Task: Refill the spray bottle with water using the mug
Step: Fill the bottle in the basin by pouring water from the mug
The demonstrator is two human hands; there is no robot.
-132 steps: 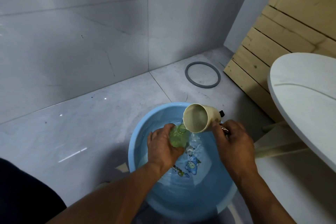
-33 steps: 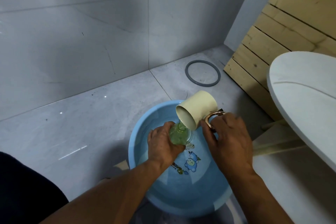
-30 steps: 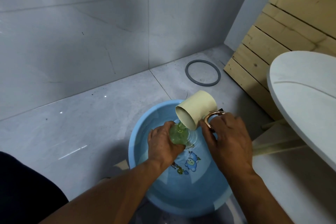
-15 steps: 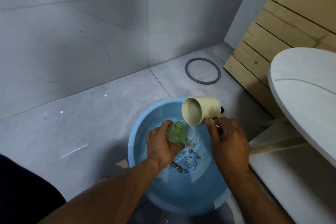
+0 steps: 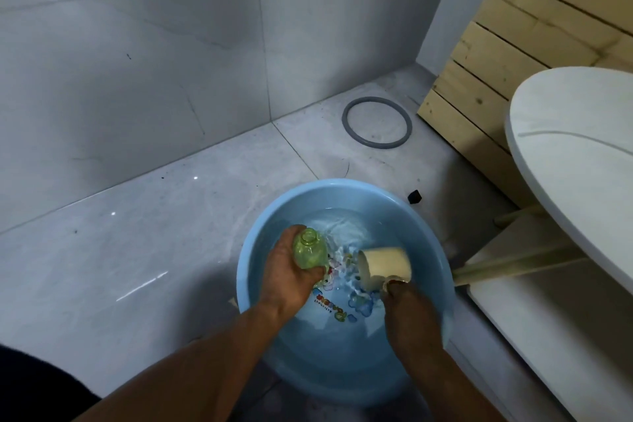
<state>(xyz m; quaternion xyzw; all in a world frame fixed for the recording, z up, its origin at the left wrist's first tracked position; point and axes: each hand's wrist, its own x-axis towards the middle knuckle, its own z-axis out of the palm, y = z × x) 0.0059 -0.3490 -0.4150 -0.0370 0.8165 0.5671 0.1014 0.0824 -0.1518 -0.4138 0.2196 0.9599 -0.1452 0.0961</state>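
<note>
A green translucent spray bottle [image 5: 310, 253] with its neck open and no spray head sits in my left hand [image 5: 291, 272], held over the left side of a blue basin [image 5: 260, 236] of water. My right hand [image 5: 407, 308] grips the handle of a cream mug [image 5: 385, 265]. The mug lies on its side, mouth pointing left, dipped into the rippling water in the basin. Mug and bottle are apart.
The basin stands on a grey tiled floor by a tiled wall. A grey rubber ring [image 5: 376, 122] lies on the floor behind it, and a small black cap [image 5: 414, 196] beside the rim. A white round table [image 5: 575, 147] and wooden slats [image 5: 486, 55] stand at right.
The mug was tipped over the bottle's neck, pouring. It has since dropped down and right into the basin water. The bottle has stayed in my left hand, shifted slightly left.
</note>
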